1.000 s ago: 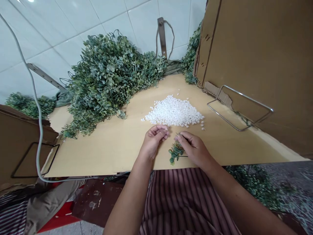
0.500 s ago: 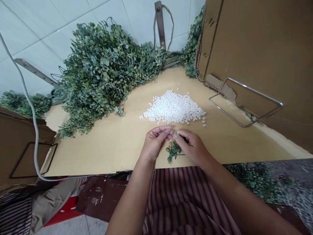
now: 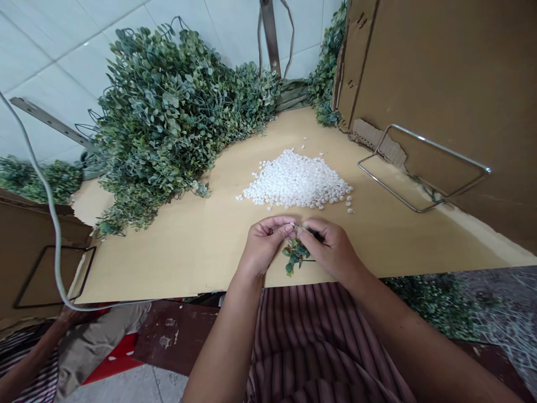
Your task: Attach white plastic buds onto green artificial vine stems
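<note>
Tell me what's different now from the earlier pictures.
The left hand, pinching a small white piece, and the right hand, holding a leafy green sprig, have come together; the sprig's stem now appears to reach the piece. A co-worker's bare forearm has entered at lower left. Nothing was let go; the pile of small white pieces and the bushy green foliage heap stayed put.

The small leafy artificial sprig (image 3: 290, 267) is dark green with yellowish-green edges. The heap of small rounded white pieces (image 3: 297, 182) is plain white; the dense mound of small-leaved foliage (image 3: 168, 106) mixes grey-green and deeper green. The flat-topped desk (image 3: 180, 252) is plain tan, the large cardboard panel (image 3: 440, 73) brown. Dark vertical stripes run down the maroon-brown cloth garment (image 3: 310, 341); grey lines grid the pale bluish-white tiled wall (image 3: 25, 33).
</note>
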The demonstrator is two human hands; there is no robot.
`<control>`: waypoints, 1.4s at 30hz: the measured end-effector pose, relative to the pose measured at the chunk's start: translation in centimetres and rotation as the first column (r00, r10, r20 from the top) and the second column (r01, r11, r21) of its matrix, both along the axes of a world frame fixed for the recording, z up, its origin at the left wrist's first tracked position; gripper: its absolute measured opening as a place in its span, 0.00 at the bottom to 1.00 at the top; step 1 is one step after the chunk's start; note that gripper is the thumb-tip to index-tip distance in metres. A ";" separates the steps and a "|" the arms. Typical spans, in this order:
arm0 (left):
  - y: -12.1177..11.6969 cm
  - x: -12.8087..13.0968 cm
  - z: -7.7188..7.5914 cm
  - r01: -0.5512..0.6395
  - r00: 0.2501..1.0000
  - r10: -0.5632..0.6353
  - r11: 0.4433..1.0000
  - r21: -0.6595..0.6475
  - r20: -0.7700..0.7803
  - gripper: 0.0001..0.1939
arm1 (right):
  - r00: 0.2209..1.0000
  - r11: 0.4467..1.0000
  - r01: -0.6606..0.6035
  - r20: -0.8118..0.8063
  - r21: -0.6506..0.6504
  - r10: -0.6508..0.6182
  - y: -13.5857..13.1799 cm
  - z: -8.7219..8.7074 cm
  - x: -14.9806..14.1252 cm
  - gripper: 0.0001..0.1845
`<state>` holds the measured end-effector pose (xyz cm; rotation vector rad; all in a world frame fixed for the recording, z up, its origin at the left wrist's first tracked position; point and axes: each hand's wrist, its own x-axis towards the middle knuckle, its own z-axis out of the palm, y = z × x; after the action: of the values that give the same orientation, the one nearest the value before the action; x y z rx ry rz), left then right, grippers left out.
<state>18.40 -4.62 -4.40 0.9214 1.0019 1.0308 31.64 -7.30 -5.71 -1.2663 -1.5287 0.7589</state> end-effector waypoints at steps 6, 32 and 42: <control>0.0 0.0 -0.1 0.005 1.000 -0.005 1.000 -0.006 0.004 0.11 | 1.000 1.000 0.016 0.013 0.006 -0.016 -0.1 0.0 0.0 0.16; 0.2 0.3 -0.1 0.097 0.995 -0.096 0.994 0.043 -0.029 0.09 | 0.999 0.998 -0.052 -0.012 0.022 0.052 -0.4 -0.2 0.5 0.17; -1.6 -1.4 -0.3 -0.017 0.926 0.123 0.959 0.284 -0.358 0.09 | 0.968 0.999 -0.036 -0.250 -0.037 0.025 -0.3 -0.4 0.6 0.18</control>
<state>17.04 -6.19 -4.70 1.3570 1.2322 1.0975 32.27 -7.58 -6.15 -1.1324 -1.3362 0.9374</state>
